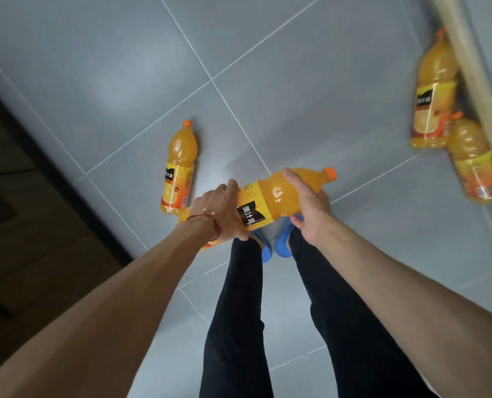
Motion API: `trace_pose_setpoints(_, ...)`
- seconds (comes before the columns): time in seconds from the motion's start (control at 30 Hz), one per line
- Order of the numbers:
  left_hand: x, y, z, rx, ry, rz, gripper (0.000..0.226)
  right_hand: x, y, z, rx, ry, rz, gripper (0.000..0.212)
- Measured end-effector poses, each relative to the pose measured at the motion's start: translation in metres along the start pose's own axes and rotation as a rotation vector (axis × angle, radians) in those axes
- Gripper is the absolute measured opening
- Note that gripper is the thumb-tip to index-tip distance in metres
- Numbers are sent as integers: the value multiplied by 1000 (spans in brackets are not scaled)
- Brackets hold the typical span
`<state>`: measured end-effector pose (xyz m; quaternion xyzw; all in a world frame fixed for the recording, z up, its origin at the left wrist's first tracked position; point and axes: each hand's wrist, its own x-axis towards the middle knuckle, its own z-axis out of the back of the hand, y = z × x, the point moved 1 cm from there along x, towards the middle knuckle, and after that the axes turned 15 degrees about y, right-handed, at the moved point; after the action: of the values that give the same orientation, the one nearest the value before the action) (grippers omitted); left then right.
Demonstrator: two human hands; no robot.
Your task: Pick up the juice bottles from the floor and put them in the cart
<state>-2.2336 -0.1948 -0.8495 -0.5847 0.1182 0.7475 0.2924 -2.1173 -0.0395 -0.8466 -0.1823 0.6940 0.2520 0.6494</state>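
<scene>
Orange juice fills the held bottle point(279, 196), which lies level across the centre of the frame with its cap toward the right, apparently lifted clear of the grey tiled floor point(95, 67) and directly above the person's blue slippers point(282, 242). The likeliest slip is at the cap end: the right hand point(311, 208) wraps the glossy, tapering shoulder, and if that clasp loosens the full bottle could slide out neck-first and drop onto the feet. Both arms reach straight down from the lower corners of the frame. The left hand point(222, 216), a red cord at its wrist, has its fingers curled round the base end beside the yellow label, so each hand clasps one end and neither is spread. A second hazard lies just left of centre, where a loose bottle point(178, 168) rests on its side on the tiles near the feet and a careless step could send it rolling. A sliver of orange under the left wrist may be another bottle, though it is too hidden to tell. At the upper right, an upper bottle point(434, 90) and a lower bottle point(477, 165), both blurred, lie against a pale beam point(466, 47). I cannot tell whether that beam belongs to the cart, so a turn made with the load could misjudge the cart's place.
</scene>
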Motion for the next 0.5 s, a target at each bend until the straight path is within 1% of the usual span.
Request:
trace_pose_setpoints(0.07, -37, -15, 6, -61, -15, -7, 89, -39, 12, 10, -17, 43, 17, 66)
trace_pose_setpoints(0.13, -73, -28, 14, -128, -39, -11, 90, -80, 25, 17, -22, 90, 52, 73)
trace_pose_setpoints(0.27, -144, -59, 30, -215, -73, -56, 91, -161, 40, 29, 60, 155, 129, 83)
trace_pose_setpoints(0.37, -190, -82, 39, -264, -94, -90, 93, -211, 42, 38, 163, 168, 173, 85)
trace_pose_setpoints(0.5, -240, -105, 48, -276, -97, -124, 90, -264, 37, 51, 146, 194, 226, 91)
